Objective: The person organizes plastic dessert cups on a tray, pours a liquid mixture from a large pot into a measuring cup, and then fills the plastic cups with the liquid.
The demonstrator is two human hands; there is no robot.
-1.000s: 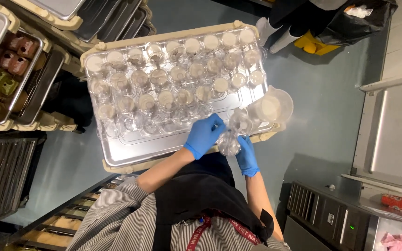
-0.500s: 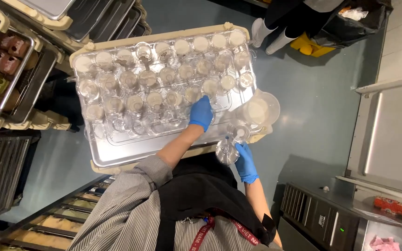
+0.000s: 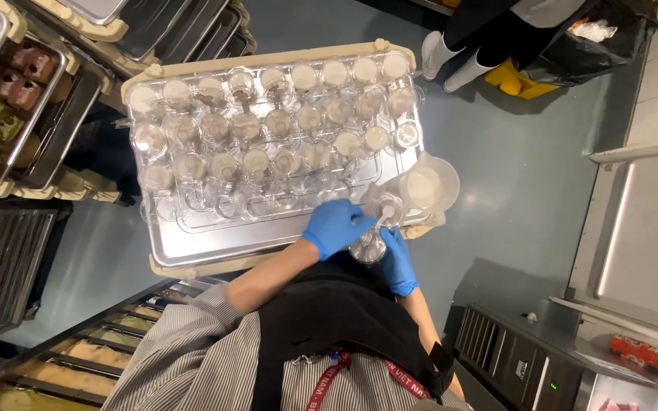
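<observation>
Near tray's (image 3: 192,255) front right corner, left hand (image 3: 335,227) spooning into cup (image 3: 368,245) gripped by right hand (image 3: 397,260); far rows filled, front cups mostly empty.

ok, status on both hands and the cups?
Left hand spooning over small clear cup, right hand gripping it. Metal tray packed with cups; white pitcher close alongside.

One tray (image 3: 192,251) — two gloved hands (image 3: 336,227)

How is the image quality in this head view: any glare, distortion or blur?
Head view: sharp overall; wide-angle lens bends the edges; overhead light glints off the metal tray and clear cups; left hand and right hand, in blue gloves, are crisp and evenly lit.
</observation>
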